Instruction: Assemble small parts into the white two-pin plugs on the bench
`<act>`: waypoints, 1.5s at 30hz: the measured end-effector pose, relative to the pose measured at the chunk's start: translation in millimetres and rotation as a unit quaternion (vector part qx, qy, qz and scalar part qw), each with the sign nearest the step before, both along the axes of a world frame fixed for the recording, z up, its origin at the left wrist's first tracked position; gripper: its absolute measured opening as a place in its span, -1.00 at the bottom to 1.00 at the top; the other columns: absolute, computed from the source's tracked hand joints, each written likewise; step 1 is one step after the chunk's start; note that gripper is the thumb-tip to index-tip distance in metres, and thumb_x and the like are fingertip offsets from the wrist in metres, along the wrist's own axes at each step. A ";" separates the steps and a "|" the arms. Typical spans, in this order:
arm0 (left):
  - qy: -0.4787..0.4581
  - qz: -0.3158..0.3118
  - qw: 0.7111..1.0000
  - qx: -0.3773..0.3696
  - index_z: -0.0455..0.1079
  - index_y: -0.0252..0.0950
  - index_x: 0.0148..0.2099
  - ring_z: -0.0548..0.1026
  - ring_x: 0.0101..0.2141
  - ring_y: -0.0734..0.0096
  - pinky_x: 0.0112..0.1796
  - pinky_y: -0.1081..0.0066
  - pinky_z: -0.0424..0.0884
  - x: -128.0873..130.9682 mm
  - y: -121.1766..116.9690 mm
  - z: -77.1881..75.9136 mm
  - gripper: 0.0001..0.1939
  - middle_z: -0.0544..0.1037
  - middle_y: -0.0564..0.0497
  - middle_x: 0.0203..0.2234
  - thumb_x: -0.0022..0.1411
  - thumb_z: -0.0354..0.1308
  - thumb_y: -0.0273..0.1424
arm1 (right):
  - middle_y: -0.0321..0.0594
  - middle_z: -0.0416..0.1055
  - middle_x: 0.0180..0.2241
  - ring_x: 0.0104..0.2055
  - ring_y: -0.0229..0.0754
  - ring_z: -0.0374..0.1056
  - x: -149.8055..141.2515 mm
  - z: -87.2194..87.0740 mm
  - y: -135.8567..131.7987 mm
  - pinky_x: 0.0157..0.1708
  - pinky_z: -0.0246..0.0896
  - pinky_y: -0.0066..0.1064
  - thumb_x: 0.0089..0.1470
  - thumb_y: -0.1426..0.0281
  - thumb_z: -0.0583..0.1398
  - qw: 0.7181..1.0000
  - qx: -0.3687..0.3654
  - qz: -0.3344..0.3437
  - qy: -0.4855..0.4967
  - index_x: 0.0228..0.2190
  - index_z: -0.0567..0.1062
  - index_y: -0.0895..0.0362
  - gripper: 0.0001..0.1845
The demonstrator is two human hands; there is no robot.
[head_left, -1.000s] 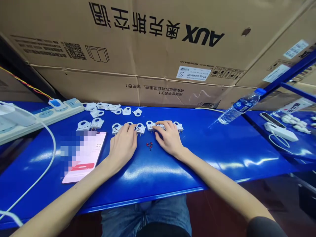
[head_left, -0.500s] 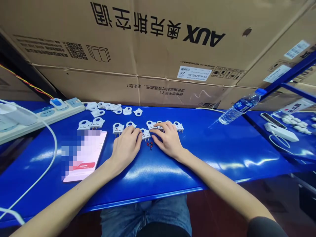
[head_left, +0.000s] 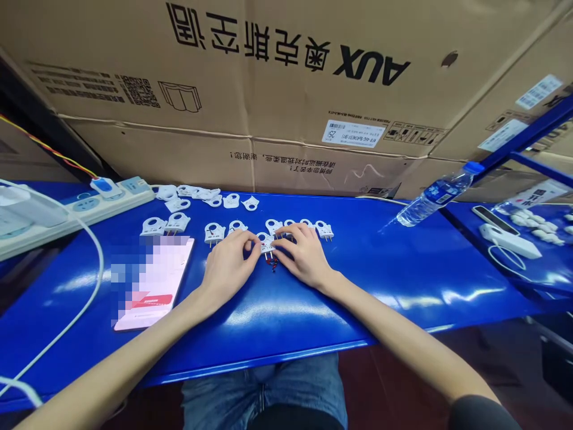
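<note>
A row of several small white plug parts with metal prongs (head_left: 213, 232) lies across the blue table (head_left: 394, 263). One white plug part (head_left: 267, 243) sits between my hands, pinched by fingertips of my left hand (head_left: 228, 266) and my right hand (head_left: 303, 254). Just below it lie tiny red and black pieces (head_left: 271, 261). More white plug parts (head_left: 323, 229) lie beyond my right hand, and a loose group (head_left: 201, 194) lies near the cardboard.
A phone (head_left: 154, 280) lies left of my left hand. A power strip (head_left: 80, 206) with a white cable stands far left. A water bottle (head_left: 432, 194) lies at the right; large cardboard boxes (head_left: 286, 89) wall the back. Another blue bench (head_left: 528, 239) holds a phone and white parts.
Both hands drew a little toward me and together, pulling one white plug part out of the row to just above the red and black pieces.
</note>
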State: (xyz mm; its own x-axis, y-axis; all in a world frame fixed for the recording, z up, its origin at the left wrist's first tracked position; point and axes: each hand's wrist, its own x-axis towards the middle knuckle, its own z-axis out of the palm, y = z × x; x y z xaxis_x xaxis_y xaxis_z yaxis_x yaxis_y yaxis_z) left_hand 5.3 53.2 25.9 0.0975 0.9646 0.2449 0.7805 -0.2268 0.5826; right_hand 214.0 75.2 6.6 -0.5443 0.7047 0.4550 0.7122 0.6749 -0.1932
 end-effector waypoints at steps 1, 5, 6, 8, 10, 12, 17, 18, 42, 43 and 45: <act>-0.009 -0.002 1.000 0.007 0.48 -0.22 -0.22 0.37 -0.42 0.37 -0.35 0.35 0.25 0.5 0.0 1.2 -0.83 0.42 0.07 -0.43 0.37 0.08 -0.33 | -0.14 0.52 0.12 0.15 0.02 0.30 -0.1 -0.2 0.1 0.12 0.22 -0.08 0.38 0.28 0.21 1.000 0.004 0.000 0.004 -0.09 0.63 0.03 -0.80; -0.041 -0.051 0.997 0.035 0.46 -0.21 -0.20 0.34 -0.43 0.41 -0.31 0.37 0.30 3.5 -3.2 5.1 -0.85 0.36 0.09 -0.45 0.38 0.08 -0.33 | -0.13 0.53 0.09 0.12 0.01 0.31 0.9 -0.3 1.2 0.11 0.24 -0.10 0.38 0.28 0.21 0.999 0.020 -0.012 0.030 -0.10 0.63 0.04 -0.80; -0.045 -0.070 0.996 0.038 0.46 -0.20 -0.19 0.34 -0.42 0.42 -0.31 0.38 0.30 4.4 -4.8 5.3 -0.85 0.36 0.09 -0.44 0.38 0.08 -0.33 | -0.12 0.53 0.09 0.12 0.00 0.31 1.6 -0.1 1.6 0.11 0.24 -0.11 0.38 0.28 0.21 0.999 0.023 -0.019 0.040 -0.10 0.63 0.04 -0.80; -0.039 -0.110 0.992 0.041 0.44 -0.20 -0.18 0.36 -0.41 0.43 -0.31 0.39 0.31 5.9 -8.1 4.5 -0.86 0.38 0.09 -0.43 0.40 0.06 -0.34 | -0.11 0.53 0.08 0.12 -0.01 0.31 3.3 -0.1 2.6 0.10 0.25 -0.12 0.38 0.28 0.21 0.997 0.027 -0.029 0.059 -0.10 0.63 0.04 -0.80; -0.008 -0.148 0.988 0.042 0.42 -0.21 -0.16 0.40 -0.39 0.43 -0.31 0.40 0.31 7.0 -11.0 2.6 -0.85 0.43 0.07 -0.39 0.42 0.03 -0.35 | -0.11 0.53 0.07 0.12 -0.02 0.31 4.7 -0.4 3.6 0.10 0.26 -0.14 0.38 0.28 0.22 0.996 0.026 -0.035 0.074 -0.10 0.63 0.05 -0.80; 0.042 -0.178 0.982 0.045 0.41 -0.21 -0.16 0.44 -0.35 0.42 -0.33 0.41 0.29 8.0 -12.9 0.1 -0.83 0.47 0.05 -0.35 0.44 0.00 -0.36 | -0.11 0.53 0.06 0.12 -0.03 0.31 5.3 -1.1 4.5 0.10 0.26 -0.15 0.38 0.29 0.22 0.995 0.026 -0.039 0.085 -0.10 0.63 0.05 -0.80; 0.128 -0.141 0.980 0.060 0.39 -0.22 -0.13 0.50 -0.31 0.37 -0.40 0.41 0.24 8.1 -13.1 -4.0 -0.86 0.53 0.03 -0.28 0.42 0.03 -0.33 | -0.11 0.52 0.05 0.11 -0.03 0.33 3.0 -1.2 5.7 0.10 0.26 -0.14 0.38 0.29 0.22 0.995 0.019 -0.046 0.090 -0.10 0.63 0.05 -0.80; 0.131 -0.122 0.982 0.063 0.38 -0.22 -0.12 0.50 -0.30 0.36 -0.40 0.40 0.24 7.2 -12.1 -3.5 -0.86 0.54 0.02 -0.27 0.42 0.02 -0.32 | -0.11 0.52 0.05 0.11 -0.02 0.33 1.7 -1.0 5.4 0.09 0.26 -0.14 0.38 0.28 0.22 0.995 0.018 -0.047 0.090 -0.11 0.63 0.05 -0.81; 0.303 0.047 0.951 0.040 0.36 -0.34 -0.02 0.48 -0.08 -0.07 -0.29 0.20 0.38 -19.4 9.2 6.4 -0.77 0.51 -0.24 -0.12 0.39 -0.06 -0.41 | -0.09 0.49 0.12 0.14 0.08 0.27 -28.2 -4.6 21.4 -0.04 0.16 -0.11 0.37 0.26 0.22 0.996 -0.002 -0.086 0.013 -0.12 0.61 0.04 -0.82; 0.301 0.047 0.952 0.041 0.36 -0.34 -0.03 0.48 -0.08 -0.06 -0.30 0.20 0.38 -19.2 9.1 6.1 -0.78 0.51 -0.23 -0.13 0.39 -0.06 -0.40 | -0.09 0.49 0.13 0.14 0.08 0.27 -28.1 -4.1 20.9 -0.03 0.16 -0.11 0.37 0.26 0.22 0.996 -0.002 -0.086 0.015 -0.11 0.61 0.04 -0.82; 0.294 0.049 0.954 0.045 0.37 -0.32 -0.05 0.48 -0.08 -0.06 -0.32 0.21 0.38 -19.1 8.9 5.3 -0.80 0.50 -0.22 -0.14 0.39 -0.04 -0.39 | -0.09 0.48 0.13 0.15 0.07 0.27 -28.0 -3.0 19.3 -0.02 0.15 -0.10 0.38 0.26 0.21 0.996 -0.003 -0.085 0.018 -0.10 0.60 0.05 -0.80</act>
State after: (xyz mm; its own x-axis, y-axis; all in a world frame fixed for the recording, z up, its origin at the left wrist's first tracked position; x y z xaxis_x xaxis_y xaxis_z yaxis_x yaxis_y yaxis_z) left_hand -13.8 62.1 31.2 0.1538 0.9538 0.2580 0.9862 -0.1645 0.0203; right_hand 186.0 94.5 3.6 -0.4008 0.7880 0.4673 0.8082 0.5444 -0.2247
